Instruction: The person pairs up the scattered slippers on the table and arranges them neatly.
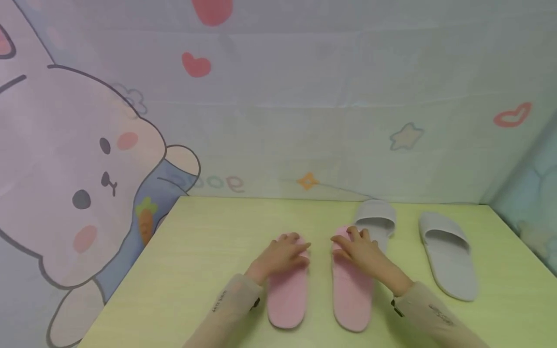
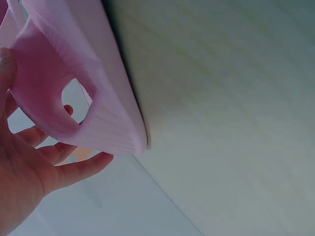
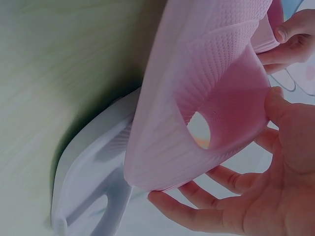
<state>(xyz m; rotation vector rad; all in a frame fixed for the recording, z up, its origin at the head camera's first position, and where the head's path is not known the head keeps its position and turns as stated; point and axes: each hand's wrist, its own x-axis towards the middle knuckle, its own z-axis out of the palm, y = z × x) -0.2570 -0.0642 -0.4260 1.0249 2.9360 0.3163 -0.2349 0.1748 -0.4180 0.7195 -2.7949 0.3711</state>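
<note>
Two pink slippers lie side by side, toes toward the back. My left hand (image 1: pixel 280 253) holds the left pink slipper (image 1: pixel 287 302) over its strap; in the left wrist view the thumb is at the strap's rim and the fingers spread along its front. Likewise, my right hand (image 1: pixel 367 256) spans the strap of the right pink slipper (image 1: pixel 353 309). The right wrist view shows its thumb at the rim and a fingertip by the toe. That slipper overlaps a grey slipper (image 3: pixel 93 152) beside it. Both pink straps are partly hidden by the hands in the head view.
The near grey slipper (image 1: pixel 376 210) and another grey slipper (image 1: pixel 452 266) lie on the right of the yellow-green table (image 1: pixel 196 251). Behind the table hangs a printed cloth (image 1: pixel 304 96) with a rabbit figure, hearts and a star.
</note>
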